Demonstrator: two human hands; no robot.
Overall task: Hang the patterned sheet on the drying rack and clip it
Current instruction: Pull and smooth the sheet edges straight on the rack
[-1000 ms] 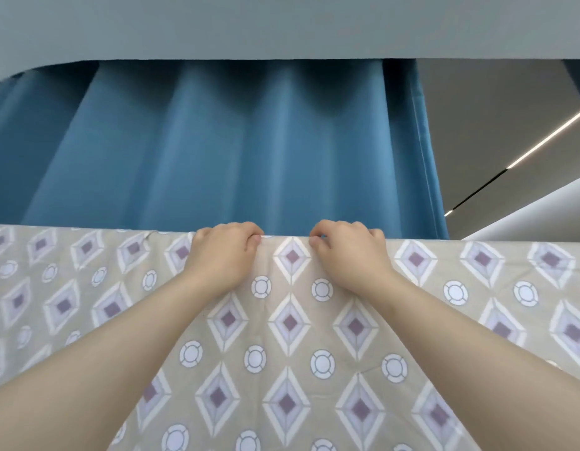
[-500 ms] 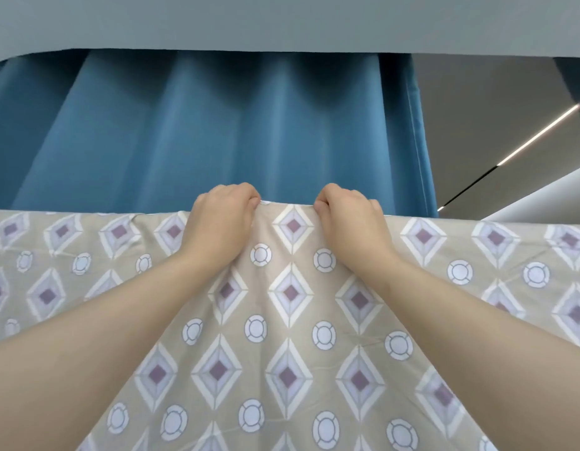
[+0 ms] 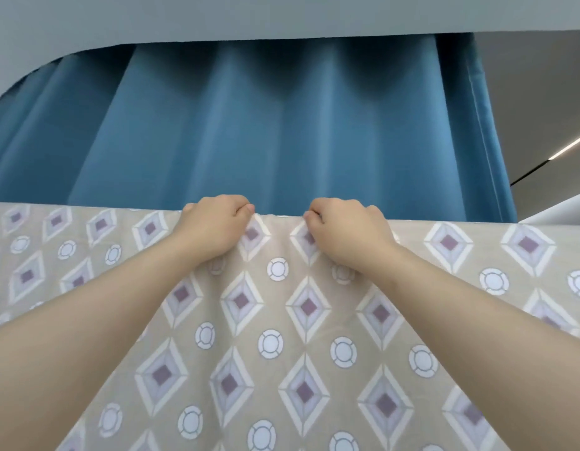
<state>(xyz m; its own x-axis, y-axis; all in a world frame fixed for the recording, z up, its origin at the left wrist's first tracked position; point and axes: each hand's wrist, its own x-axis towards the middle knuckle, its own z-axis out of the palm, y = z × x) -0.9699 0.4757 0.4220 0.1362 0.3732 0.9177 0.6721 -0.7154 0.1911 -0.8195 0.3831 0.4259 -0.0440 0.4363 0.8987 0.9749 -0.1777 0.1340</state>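
A beige patterned sheet [image 3: 275, 323] with purple diamonds and white rings fills the lower half of the head view, its top edge running straight across the frame. My left hand [image 3: 213, 224] pinches that top edge left of centre. My right hand [image 3: 345, 231] pinches the same edge right of centre, a short gap between the two hands. The cloth sags slightly between them. The drying rack is hidden behind the sheet, and no clip is visible.
A blue pleated curtain [image 3: 265, 125] hangs close behind the sheet. A grey ceiling soffit [image 3: 282, 14] runs above it. At the right a grey wall with a light strip [image 3: 568, 146] shows.
The sheet's top edge and both hands rose and then settled a little lower. My hands have moved slightly farther apart along the edge.
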